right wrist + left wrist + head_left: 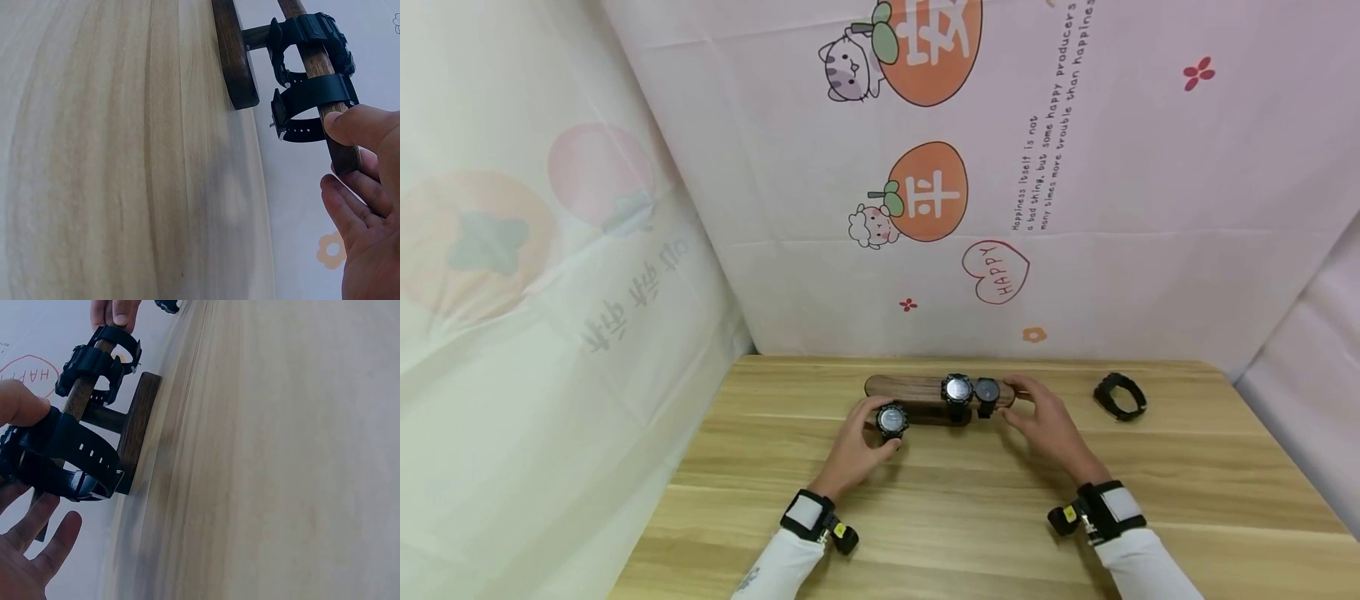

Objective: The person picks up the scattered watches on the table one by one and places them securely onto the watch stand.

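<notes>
A dark wooden watch stand (pixel 917 388) with a crossbar over a base stands near the table's back edge. Two black watches hang on its bar right of centre: one with a pale face (pixel 957 388) and a darker one (pixel 987 390). My left hand (pixel 855 442) pinches another black watch (pixel 892 421) between thumb and fingers, before the bar's left part. Its strap is a buckled loop (pixel 87 450); whether that loop goes round the bar I cannot tell. At the bar's right end, my right hand (pixel 1047 423) grips the wood, thumb (pixel 359 125) on one side.
A further black watch (pixel 1120 396) lies on the wooden table (pixel 955 517) to the right of the stand. Printed cloth (pixel 820 292) hangs behind the table, with more cloth on the left and right sides.
</notes>
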The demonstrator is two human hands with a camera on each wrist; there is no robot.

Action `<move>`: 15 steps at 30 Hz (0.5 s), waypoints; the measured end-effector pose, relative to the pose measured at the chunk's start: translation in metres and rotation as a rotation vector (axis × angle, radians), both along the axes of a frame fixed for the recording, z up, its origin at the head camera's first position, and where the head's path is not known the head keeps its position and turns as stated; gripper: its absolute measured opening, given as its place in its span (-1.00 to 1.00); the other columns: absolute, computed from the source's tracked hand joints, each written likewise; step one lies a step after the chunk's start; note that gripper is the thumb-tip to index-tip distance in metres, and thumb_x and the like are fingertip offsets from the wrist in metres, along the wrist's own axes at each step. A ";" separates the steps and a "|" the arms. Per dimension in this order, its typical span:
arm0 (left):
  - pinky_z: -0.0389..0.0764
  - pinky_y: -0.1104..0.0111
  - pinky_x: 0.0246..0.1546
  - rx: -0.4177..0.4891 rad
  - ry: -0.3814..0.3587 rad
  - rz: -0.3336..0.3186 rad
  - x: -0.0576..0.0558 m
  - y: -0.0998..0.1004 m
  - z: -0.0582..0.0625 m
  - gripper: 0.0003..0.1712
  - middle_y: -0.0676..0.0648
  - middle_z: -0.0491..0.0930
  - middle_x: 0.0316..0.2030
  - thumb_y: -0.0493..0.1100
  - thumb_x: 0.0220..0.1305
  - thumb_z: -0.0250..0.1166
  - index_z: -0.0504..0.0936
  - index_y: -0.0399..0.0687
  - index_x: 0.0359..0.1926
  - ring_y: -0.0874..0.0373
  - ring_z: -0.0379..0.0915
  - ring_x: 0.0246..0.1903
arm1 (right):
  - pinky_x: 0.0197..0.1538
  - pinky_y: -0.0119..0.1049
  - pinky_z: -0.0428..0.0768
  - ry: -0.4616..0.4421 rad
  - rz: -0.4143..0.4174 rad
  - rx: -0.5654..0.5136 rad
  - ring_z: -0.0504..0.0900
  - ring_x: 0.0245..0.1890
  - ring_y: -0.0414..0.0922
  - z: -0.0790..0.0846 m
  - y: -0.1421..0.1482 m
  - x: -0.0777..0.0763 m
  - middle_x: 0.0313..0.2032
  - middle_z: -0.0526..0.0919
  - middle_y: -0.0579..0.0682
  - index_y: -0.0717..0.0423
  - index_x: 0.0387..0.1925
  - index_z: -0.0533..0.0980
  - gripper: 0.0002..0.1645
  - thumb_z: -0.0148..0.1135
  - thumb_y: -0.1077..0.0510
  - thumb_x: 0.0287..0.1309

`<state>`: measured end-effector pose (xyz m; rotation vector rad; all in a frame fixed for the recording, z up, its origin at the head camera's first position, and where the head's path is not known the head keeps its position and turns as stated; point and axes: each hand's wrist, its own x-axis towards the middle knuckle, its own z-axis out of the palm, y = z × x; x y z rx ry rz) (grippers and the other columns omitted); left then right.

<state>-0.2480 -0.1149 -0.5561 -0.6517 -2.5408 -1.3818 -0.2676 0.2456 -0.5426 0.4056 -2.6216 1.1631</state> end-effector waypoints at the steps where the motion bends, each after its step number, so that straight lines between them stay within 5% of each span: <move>1: 0.65 0.16 0.27 0.002 0.002 0.001 0.000 -0.001 0.000 -0.21 -0.03 0.47 0.44 -0.16 0.28 0.55 0.46 0.07 0.48 0.01 0.46 0.39 | 0.34 0.33 0.57 -0.001 0.000 0.004 0.59 0.27 0.33 0.000 0.000 0.000 0.31 0.57 0.32 0.28 0.39 0.44 -0.31 0.47 0.32 0.27; 15: 0.70 0.28 0.13 0.015 0.033 0.032 -0.004 -0.019 -0.003 -0.20 -0.07 0.48 0.42 -0.19 0.26 0.56 0.46 0.05 0.48 0.01 0.51 0.31 | 0.33 0.34 0.57 0.011 0.000 0.024 0.59 0.25 0.32 0.001 0.000 0.001 0.30 0.57 0.33 0.29 0.39 0.44 -0.31 0.48 0.29 0.28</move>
